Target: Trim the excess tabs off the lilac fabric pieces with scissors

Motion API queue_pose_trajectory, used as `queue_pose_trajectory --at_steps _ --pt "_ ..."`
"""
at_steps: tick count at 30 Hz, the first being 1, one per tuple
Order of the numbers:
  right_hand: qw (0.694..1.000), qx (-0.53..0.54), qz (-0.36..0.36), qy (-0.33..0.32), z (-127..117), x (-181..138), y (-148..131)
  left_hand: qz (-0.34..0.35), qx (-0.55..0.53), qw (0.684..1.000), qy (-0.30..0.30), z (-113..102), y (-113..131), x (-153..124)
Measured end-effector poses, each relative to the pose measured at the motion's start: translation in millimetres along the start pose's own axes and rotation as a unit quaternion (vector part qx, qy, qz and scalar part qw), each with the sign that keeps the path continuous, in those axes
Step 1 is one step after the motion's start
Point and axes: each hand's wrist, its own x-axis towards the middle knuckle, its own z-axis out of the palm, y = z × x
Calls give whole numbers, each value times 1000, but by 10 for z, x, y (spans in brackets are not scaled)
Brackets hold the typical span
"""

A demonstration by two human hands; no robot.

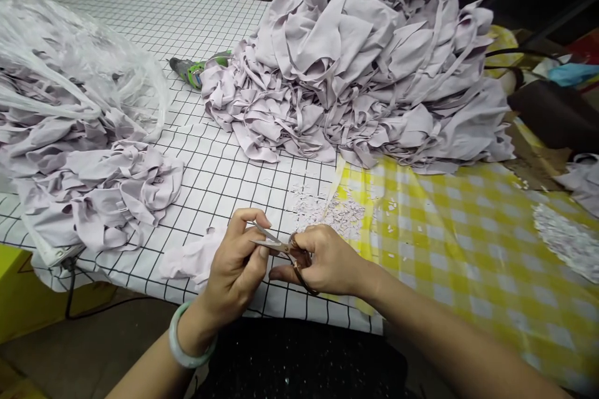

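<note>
Small scissors (283, 248) with copper-coloured handles are in my right hand (327, 259), its fingers through the loops. Their blades are parted and point left, between the fingertips of my left hand (241, 255). That hand is closed in a pinch on a pale lilac fabric piece (191, 257), most of which shows behind the hand on the left. The edge between the fingertips is too small to make out. Just beyond my hands lies a scatter of tiny pale snippets (334, 212).
A big heap of lilac fabric pieces (355, 62) fills the table's back. To the left, more pieces (107, 193) spill from a clear plastic bag (135, 81). A green-and-grey tool (189, 72) lies between them. Yellow checked cloth (449, 243) covers the right side, with another snippet pile (568, 243).
</note>
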Motion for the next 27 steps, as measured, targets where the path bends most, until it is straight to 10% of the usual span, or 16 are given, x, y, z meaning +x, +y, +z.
queue_pose_trajectory --at_steps 21,27 --pt "997 -18 44 64 -160 -315 414 -39 -62 992 -102 429 -32 263" --pt "975 -165 99 115 -546 -470 598 -57 63 994 -64 120 -124 170"
